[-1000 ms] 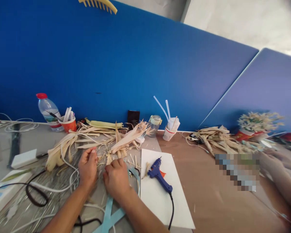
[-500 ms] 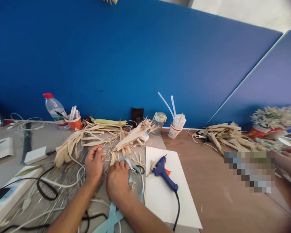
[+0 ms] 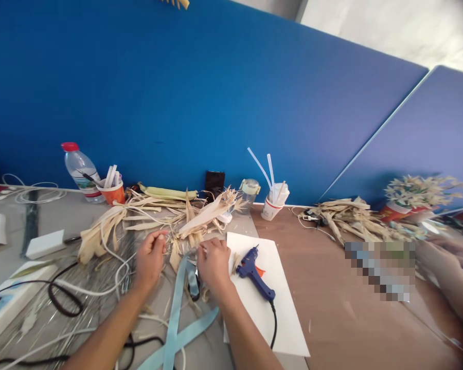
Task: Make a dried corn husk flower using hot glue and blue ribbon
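Observation:
My left hand [image 3: 151, 259] is raised over the table with thumb and fingertips pinched together; whatever lies between them is too small to make out. My right hand [image 3: 215, 261] is closed too, its fingertips curled round something I cannot make out, beside the white sheet's left edge. Between and below the hands runs a light blue ribbon [image 3: 174, 303], crossing itself near the table's front. A black-handled tool [image 3: 194, 294], partly hidden by the ribbon, lies by my right wrist. Dried corn husks [image 3: 204, 215] spread just beyond both hands.
A blue glue gun [image 3: 253, 270] rests on a white sheet [image 3: 281, 318]. Cables and a power strip [image 3: 11, 298] are at left. A bottle [image 3: 81, 174], an orange cup [image 3: 113, 194] and a white cup [image 3: 271, 209] stand behind. Another person's hands [image 3: 443, 262] are at right.
My right hand has moved right and away from the left hand, uncovering more of the ribbon. The left hand stays pinched in about the same spot. The view has shifted slightly.

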A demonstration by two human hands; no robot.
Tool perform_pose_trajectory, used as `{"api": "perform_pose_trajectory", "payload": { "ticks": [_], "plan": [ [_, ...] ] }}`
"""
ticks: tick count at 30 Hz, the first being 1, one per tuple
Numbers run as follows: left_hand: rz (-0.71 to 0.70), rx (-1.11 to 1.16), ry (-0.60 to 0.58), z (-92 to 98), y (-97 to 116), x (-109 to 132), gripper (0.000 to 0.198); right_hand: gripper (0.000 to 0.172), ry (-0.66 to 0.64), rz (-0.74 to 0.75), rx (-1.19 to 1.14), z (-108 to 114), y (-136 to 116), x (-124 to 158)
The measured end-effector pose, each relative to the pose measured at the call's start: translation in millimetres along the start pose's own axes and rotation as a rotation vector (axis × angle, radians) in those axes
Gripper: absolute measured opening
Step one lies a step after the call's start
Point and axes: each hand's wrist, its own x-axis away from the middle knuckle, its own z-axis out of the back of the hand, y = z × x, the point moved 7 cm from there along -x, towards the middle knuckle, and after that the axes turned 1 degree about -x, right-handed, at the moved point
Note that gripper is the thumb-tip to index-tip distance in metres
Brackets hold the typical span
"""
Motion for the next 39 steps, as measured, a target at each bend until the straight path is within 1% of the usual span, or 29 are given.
{"api": "perform_pose_trajectory", "payload": {
  "ticks": [2, 5, 8, 10, 12, 13, 15, 16, 18, 19, 21, 24, 26, 29, 31, 33, 34, 36, 38, 39],
  "plan": [
    [-0.006, -0.03, -0.052, -4.7, 1, 2, 0.026, 0.02, -0.007, 0.072, 0.026, -4, -8, 5],
    [-0.033, -0.081, -0.121, -11.4, 2, 4, 0.025, 0.027, -0.014, 0.154, 0.076, -11, -15, 9],
    [-0.13, -0.125, -0.206, -19.9, 9, 8, 0.022, 0.019, -0.062, 0.162, 0.105, -15, -12, 7],
    [-0.227, -0.14, -0.299, -28.3, 17, 13, 0.023, 0.018, -0.059, 0.156, 0.073, -13, -11, 5],
    [-0.28, -0.156, -0.394, -36.4, 23, 19, 0.028, 0.019, -0.033, 0.189, -0.002, -6, -15, 3],
    [-0.276, -0.164, -0.432, -39.5, 23, 22, 0.031, 0.019, -0.025, 0.211, -0.043, -3, -17, 3],
    [-0.237, -0.173, -0.479, -42.9, 22, 24, 0.029, 0.019, -0.034, 0.235, -0.12, 1, -22, 3],
    [-0.214, -0.174, -0.483, -42.9, 20, 24, 0.026, 0.018, -0.047, 0.233, -0.156, 2, -22, 3],
    [-0.173, -0.181, -0.45, -39.5, 16, 21, 0.023, 0.016, -0.068, 0.221, -0.226, 2, -22, 1],
    [-0.156, -0.185, -0.415, -36.4, 14, 19, 0.022, 0.016, -0.064, 0.215, -0.256, 3, -20, 0],
    [-0.114, -0.179, -0.346, -30.2, 10, 14, 0.022, 0.02, -0.013, 0.19, -0.306, 7, -14, -3],
    [-0.043, -0.123, -0.271, -24.7, 6, 10, 0.027, 0.015, 0.064, 0.082, -0.412, 13, 3, -10],
    [0.003, -0.083, -0.242, -23.9, 5, 9, 0.033, 0.014, 0.071, -0.03, -0.566, 12, 17, -16],
    [0.043, -0.066, -0.25, -26.7, 2, 11, 0.039, 0.017, 0.089, -0.186, -0.864, 5, 36, -21],
    [0.014, -0.091, -0.305, -31.1, 3, 12, 0.039, 0.018, 0.138, -0.241, -1.008, 3, 44, -23],
    [-0.088, -0.122, -0.36, -34.1, 9, 13, 0.037, 0.018, 0.173, -0.244, -1.058, 4, 45, -23],
    [-0.148, -0.129, -0.366, -33.7, 13, 14, 0.036, 0.018, 0.168, -0.224, -1.054, 5, 42, -23],
    [-0.226, -0.105, -0.327, -28.6, 21, 13, 0.033, 0.015, 0.112, -0.145, -1.026, 8, 31, -23],
    [-0.193, -0.012, -0.268, -21.6, 23, 12, 0.036, 0.014, 0.011, -0.05, -0.997, 7, 16, -20],
    [-0.15, 0.05, -0.268, -20.7, 22, 12, 0.04, 0.014, -0.04, -0.011, -0.984, 6, 9, -17]
  ]
}}
